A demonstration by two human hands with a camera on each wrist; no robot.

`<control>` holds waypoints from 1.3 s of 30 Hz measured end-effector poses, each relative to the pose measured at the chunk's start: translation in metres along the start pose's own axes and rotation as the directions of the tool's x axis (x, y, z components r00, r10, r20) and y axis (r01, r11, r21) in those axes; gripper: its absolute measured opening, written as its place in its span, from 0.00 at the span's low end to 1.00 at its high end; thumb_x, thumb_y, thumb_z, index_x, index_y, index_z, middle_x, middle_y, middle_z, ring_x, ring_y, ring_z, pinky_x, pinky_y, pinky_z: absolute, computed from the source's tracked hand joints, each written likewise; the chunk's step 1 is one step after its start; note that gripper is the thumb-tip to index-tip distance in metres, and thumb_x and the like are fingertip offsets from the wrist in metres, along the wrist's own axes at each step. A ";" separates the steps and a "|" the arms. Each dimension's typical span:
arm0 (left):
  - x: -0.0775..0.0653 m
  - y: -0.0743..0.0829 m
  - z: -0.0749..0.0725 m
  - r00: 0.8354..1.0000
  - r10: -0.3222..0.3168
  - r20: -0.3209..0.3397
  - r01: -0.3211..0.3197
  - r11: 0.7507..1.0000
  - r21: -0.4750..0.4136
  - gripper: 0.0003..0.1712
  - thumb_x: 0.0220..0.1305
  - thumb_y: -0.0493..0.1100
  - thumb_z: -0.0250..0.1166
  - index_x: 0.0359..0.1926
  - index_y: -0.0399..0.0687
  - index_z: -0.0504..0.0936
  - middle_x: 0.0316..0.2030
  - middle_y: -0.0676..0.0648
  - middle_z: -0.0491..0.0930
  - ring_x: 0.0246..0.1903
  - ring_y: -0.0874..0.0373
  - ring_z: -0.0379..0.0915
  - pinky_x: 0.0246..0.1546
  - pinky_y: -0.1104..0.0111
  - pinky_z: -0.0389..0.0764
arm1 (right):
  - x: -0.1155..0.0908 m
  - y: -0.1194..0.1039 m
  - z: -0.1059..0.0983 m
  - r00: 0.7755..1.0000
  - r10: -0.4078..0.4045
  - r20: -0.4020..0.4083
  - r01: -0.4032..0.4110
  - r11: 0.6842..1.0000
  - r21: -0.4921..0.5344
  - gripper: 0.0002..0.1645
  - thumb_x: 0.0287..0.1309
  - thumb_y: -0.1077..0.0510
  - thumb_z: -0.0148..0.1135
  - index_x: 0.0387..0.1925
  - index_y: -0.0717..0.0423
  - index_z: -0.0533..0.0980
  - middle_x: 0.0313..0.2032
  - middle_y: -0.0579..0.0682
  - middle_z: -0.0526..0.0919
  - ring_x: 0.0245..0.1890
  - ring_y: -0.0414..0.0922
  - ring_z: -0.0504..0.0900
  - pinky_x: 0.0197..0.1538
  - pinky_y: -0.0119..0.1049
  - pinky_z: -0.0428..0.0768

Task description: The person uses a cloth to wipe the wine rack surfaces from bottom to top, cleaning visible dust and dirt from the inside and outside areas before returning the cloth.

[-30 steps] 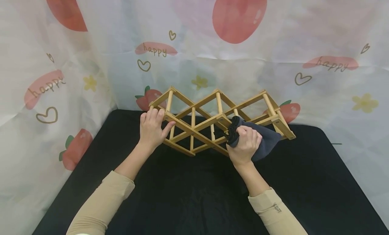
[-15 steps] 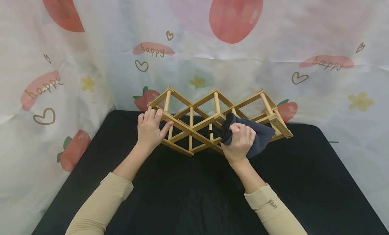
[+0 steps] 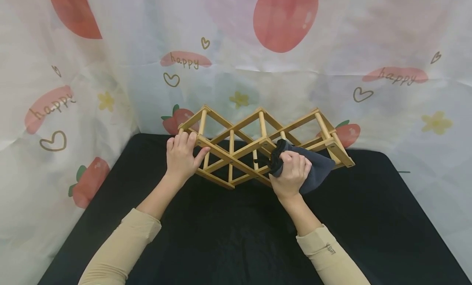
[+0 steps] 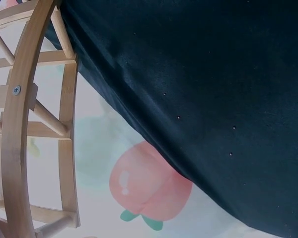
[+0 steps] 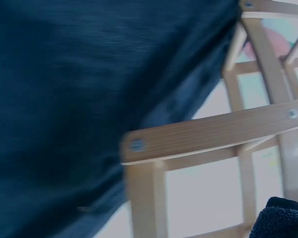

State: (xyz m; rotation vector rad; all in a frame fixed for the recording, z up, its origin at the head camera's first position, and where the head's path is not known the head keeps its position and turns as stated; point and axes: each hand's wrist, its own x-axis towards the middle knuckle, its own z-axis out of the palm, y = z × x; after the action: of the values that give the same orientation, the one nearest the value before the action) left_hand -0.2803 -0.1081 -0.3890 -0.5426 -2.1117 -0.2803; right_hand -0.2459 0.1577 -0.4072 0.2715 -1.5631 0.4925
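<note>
A wooden lattice rack, built of crossed slats joined by round dowels, stands opened out at the back of the table. My left hand holds its left end, fingers over the top and thumb along a front slat. In my right hand is a bunched dark grey-blue cloth with a ruffled black edge, gripped against the front of the rack right of its middle. The cloth and hand cover part of the lattice there. In the right wrist view, only a corner of the fuzzy cloth shows beside the slats.
A black cloth covers the table. Close behind the rack hangs a pale curtain printed with fruit, hearts and "happy", and it continues along the left side.
My right hand with the cloth has shifted slightly left along the rack, rising a little and coming back down. The left hand keeps its hold; the whole view has drifted slightly.
</note>
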 end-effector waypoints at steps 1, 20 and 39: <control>0.000 0.000 0.000 1.000 0.000 -0.002 0.000 1.000 0.006 0.34 0.64 0.68 0.33 0.40 0.41 0.63 0.27 0.42 0.60 0.26 0.48 0.55 0.32 0.57 0.55 | 0.003 -0.003 0.002 1.000 -0.006 0.001 0.006 1.000 0.006 0.08 0.49 0.61 0.59 0.28 0.58 0.68 0.25 0.56 0.74 0.23 0.55 0.69 0.35 0.51 0.63; -0.002 0.000 0.001 1.000 -0.004 0.001 0.004 1.000 -0.003 0.33 0.64 0.68 0.33 0.39 0.41 0.62 0.27 0.43 0.60 0.25 0.49 0.55 0.33 0.57 0.55 | -0.011 0.013 -0.006 1.000 -0.021 0.019 0.022 0.999 -0.043 0.07 0.48 0.61 0.57 0.27 0.58 0.68 0.25 0.56 0.74 0.23 0.56 0.69 0.35 0.51 0.63; -0.001 0.000 0.002 1.000 0.007 -0.012 -0.007 1.000 0.015 0.33 0.64 0.68 0.33 0.39 0.41 0.62 0.27 0.43 0.59 0.25 0.49 0.54 0.32 0.57 0.55 | 0.003 -0.021 0.007 0.999 -0.045 -0.024 0.047 0.994 0.097 0.13 0.50 0.55 0.61 0.26 0.59 0.68 0.24 0.56 0.74 0.21 0.54 0.68 0.34 0.50 0.62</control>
State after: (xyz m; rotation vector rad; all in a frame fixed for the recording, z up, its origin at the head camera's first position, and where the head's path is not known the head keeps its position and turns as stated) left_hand -0.2812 -0.1078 -0.3905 -0.5379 -2.0979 -0.2639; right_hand -0.2425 0.1366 -0.4016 0.3748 -1.5106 0.5345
